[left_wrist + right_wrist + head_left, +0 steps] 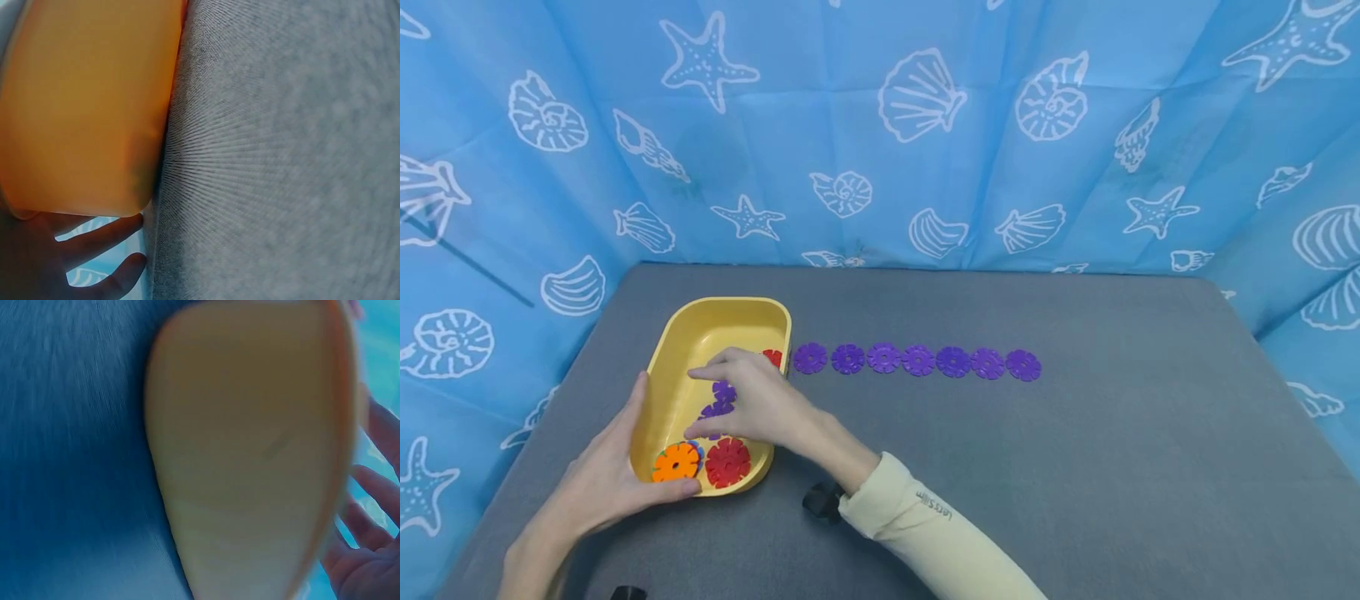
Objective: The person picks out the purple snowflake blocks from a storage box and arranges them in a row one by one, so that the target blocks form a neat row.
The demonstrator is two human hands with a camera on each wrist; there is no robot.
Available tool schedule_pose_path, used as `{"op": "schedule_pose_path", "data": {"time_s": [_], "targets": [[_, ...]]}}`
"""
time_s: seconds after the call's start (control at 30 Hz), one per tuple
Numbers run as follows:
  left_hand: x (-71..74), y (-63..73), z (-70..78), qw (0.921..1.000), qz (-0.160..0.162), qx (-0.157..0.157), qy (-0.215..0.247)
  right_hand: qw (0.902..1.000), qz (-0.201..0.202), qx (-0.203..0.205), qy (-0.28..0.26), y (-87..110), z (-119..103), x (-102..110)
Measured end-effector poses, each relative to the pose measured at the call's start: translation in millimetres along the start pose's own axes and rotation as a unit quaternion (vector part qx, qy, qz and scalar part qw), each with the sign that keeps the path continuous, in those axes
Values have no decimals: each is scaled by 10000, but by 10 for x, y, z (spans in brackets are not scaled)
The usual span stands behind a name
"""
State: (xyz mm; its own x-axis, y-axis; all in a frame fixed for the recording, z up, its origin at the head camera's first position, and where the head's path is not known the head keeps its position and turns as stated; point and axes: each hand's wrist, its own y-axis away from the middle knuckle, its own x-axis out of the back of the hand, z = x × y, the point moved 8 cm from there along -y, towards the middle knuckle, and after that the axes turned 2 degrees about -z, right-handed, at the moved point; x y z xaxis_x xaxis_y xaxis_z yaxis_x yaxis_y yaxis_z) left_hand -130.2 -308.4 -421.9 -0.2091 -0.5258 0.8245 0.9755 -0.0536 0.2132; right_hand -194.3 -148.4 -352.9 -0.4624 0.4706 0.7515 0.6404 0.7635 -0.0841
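A yellow bin [730,308] stands on the left of the table. My left hand [598,475] holds its near left corner, thumb along the near rim and fingers against the left outer wall. My right hand [756,396] reaches in over the right wall, thumb and fingers spread apart. Between them, lower in the bin, lie purple notched discs [718,408], partly hidden by the hand. An orange disc [676,462] overlaps a blue one, beside a red disc [727,463] at the near end. Another red disc [772,357] shows by the right wall.
Several purple discs [919,361] lie flat in a row on the grey table [1075,467], running right from the bin. A blue curtain [962,167] with white sea shapes hangs behind and at the sides. Near the right cuff is a small black object [823,502].
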Motion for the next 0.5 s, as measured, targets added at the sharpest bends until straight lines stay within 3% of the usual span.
{"op": "schedule_pose_path", "data": {"time_s": [0.13, 0.3, 0.4, 0.5], "targets": [[10, 1, 16, 9999, 56, -84, 32, 9995, -199, -122, 196, -91, -19, -203], [-3, -6, 9, 10000, 46, 2, 1, 9964, -221, -579, 582, -151, 32, -330], [-6, -6, -3, 10000, 36, 90, -10, 9871, -325, -941, 1256, -166, 61, -402], [-5, -5, -9, 9999, 44, 125, 13, 9710, -500, -1266, 1966, -161, 81, -483]]}}
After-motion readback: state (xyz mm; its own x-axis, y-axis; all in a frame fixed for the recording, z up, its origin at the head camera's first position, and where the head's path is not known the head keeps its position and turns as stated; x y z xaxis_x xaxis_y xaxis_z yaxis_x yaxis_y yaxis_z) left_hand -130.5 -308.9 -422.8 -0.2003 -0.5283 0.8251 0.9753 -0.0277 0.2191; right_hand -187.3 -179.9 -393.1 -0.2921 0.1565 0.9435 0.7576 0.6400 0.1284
